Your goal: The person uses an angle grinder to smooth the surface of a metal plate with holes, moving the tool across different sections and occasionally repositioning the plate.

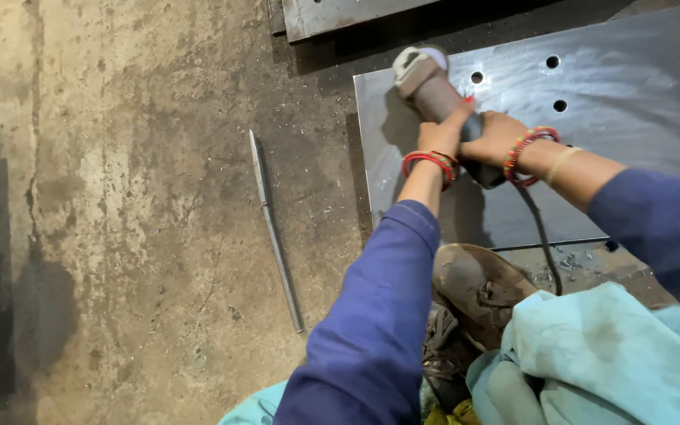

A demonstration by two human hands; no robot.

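**Head view: both hands on an angle grinder over a steel plate**

Left hand point(438, 138) and right hand point(496, 138) are wrapped tight around the angle grinder point(434, 90), its head resting on the drilled steel plate point(631, 94). A metal rod point(275, 232) lies on the concrete floor point(135, 197).

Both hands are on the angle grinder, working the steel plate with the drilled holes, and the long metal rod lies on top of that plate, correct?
Not quite. The head view shows the metal rod lying on the concrete floor, left of the steel plate, not on it. The rest holds: left hand and right hand both grip the angle grinder over the drilled plate.
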